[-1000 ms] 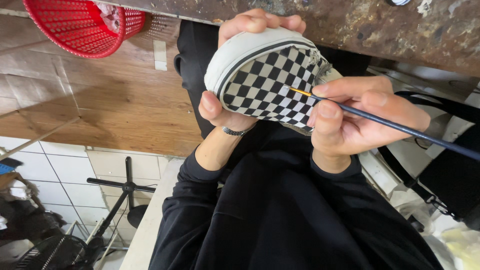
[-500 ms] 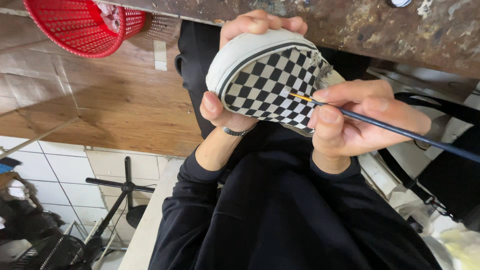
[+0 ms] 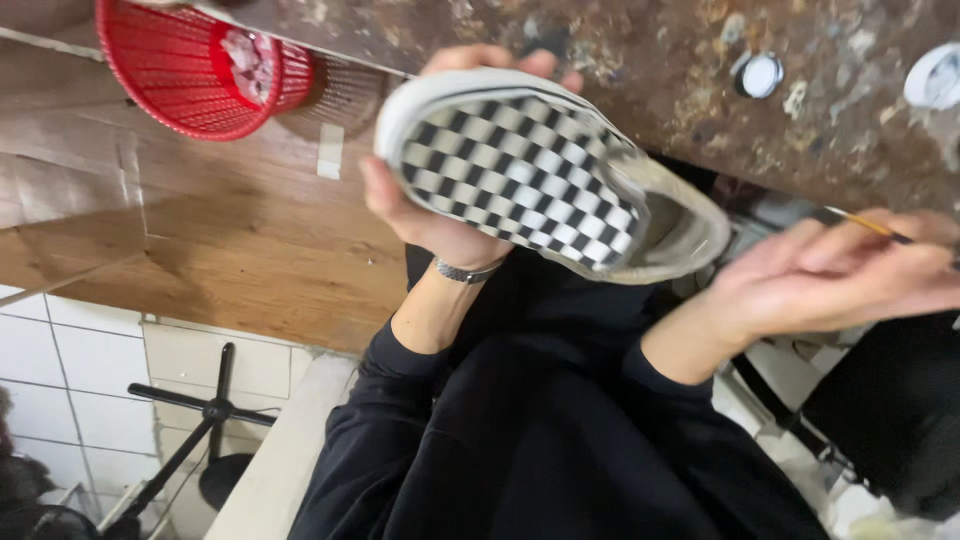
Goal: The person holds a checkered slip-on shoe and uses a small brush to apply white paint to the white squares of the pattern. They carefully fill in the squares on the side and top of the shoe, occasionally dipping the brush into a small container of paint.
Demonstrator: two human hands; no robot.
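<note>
Checkered shoe (image 3: 530, 175) sits gripped in your left hand (image 3: 430, 215), over your lap, near the stained bench (image 3: 640, 60). Your right hand (image 3: 830, 280) pinches a thin brush (image 3: 865, 222), off to the right. A loose grip could drop the shoe; a careless brush may smear it.

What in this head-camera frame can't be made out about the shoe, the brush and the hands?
Head view, the only one:
- Paintbrush: tip blurred; handle hidden in the right hand and cut off by the right edge.
- Checkered shoe: sole faces away; far side hidden.
- Left hand: fingers mostly behind the shoe.
- Red basket: top cropped, contents blurred.
</note>
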